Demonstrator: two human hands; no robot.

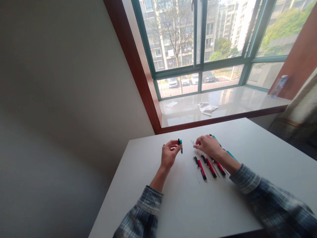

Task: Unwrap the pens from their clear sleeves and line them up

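Observation:
My left hand [169,154] is raised a little over the white table [188,205] and pinches a short teal and black pen part [180,143] between thumb and fingers. A small dark tip shows at the hand's far side. My right hand [207,145] rests on the table with fingertips on thin pen refills [193,142]. Just in front of it lie three red and black pens [206,165] side by side, with thin refills beside them. Teal pens [231,154] lie partly hidden under my right wrist.
Beyond the table's far edge runs a glossy window sill [223,105] with a white cloth [207,108], a paper scrap [171,104] and a plastic bottle [277,86]. A grey wall stands at the left. A chair or cushion [297,125] sits at the right.

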